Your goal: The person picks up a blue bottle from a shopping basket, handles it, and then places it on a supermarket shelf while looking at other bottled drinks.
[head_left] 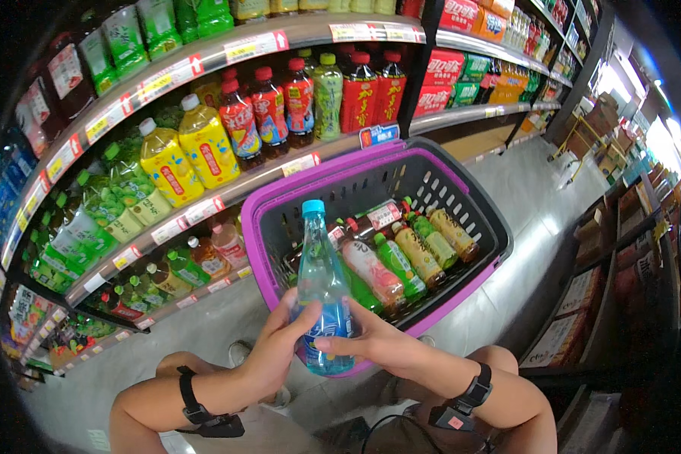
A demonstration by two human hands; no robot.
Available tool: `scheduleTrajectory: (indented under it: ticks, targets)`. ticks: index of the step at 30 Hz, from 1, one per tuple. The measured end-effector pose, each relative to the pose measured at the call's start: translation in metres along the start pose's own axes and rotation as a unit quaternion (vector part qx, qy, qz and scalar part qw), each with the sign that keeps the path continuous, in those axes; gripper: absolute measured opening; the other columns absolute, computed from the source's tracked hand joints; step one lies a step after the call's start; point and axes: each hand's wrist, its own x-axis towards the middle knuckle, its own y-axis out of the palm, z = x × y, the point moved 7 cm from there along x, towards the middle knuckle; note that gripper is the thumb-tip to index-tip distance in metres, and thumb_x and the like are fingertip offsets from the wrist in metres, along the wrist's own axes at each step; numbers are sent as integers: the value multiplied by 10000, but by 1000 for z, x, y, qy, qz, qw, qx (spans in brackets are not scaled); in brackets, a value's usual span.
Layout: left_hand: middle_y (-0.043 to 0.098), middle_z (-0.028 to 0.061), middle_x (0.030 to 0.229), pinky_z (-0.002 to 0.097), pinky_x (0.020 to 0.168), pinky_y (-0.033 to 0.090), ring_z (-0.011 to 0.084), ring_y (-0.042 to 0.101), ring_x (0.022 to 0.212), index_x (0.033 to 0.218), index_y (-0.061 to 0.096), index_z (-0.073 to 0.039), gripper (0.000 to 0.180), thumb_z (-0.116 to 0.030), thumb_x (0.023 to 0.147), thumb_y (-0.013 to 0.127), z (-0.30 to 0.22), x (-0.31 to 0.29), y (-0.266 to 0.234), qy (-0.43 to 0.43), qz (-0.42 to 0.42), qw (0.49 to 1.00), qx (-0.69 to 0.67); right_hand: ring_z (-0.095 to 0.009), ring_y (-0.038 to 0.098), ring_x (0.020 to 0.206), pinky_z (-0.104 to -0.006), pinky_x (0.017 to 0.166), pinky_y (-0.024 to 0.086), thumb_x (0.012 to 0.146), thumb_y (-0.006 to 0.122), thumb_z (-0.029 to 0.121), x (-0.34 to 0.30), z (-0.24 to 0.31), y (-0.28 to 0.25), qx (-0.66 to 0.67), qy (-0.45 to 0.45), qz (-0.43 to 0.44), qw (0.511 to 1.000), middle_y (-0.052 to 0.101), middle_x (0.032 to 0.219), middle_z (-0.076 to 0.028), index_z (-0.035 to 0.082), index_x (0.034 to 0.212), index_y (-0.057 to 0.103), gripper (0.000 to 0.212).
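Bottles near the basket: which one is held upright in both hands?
The clear blue bottle with a light blue cap, gripped by the left hand and right hand; the other bottles lie in the purple basket.

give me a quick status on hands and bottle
Left hand and right hand both gripping clear blue bottle. Held above purple basket of drinks. Nothing between.

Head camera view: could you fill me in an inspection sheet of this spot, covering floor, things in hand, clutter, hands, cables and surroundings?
Surface: grey tiled floor, glossy.
Job's things: clear blue bottle with a blue cap, upright, over a purple-rimmed basket holding several drink bottles lying down.
Clutter: cartons down the aisle.
Grippers: left hand and right hand both grip the bottle's lower part.
Cables: black cable near the right wrist strap.
Surroundings: shelves of bottled drinks on the left.
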Motion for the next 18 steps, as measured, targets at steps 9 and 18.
scheduleTrajectory:
  ticks: [9, 18]
  targets:
    - [592, 14, 1119, 311, 942, 413, 126, 550, 1034, 1217, 490, -97, 540, -277, 821, 811, -80, 31, 2, 244, 77, 883, 393, -131, 612, 1042, -314, 934, 479, 805, 832, 216, 3, 40, 7, 4, -51, 1, 999, 645, 1128, -35, 65, 1311, 528, 609]
    - [582, 118, 1320, 382, 1078, 413, 219, 533, 1260, 1451, 362, -58, 839, -210, 775, 834, -72, 26, 18, 81, 251, 950, 170, -174, 514, 1198, -333, 1044, 370, 801, 820, 150, 15, 33, 23, 24, -18, 79, 996, 575, 1238, -57, 30, 1391, 436, 714]
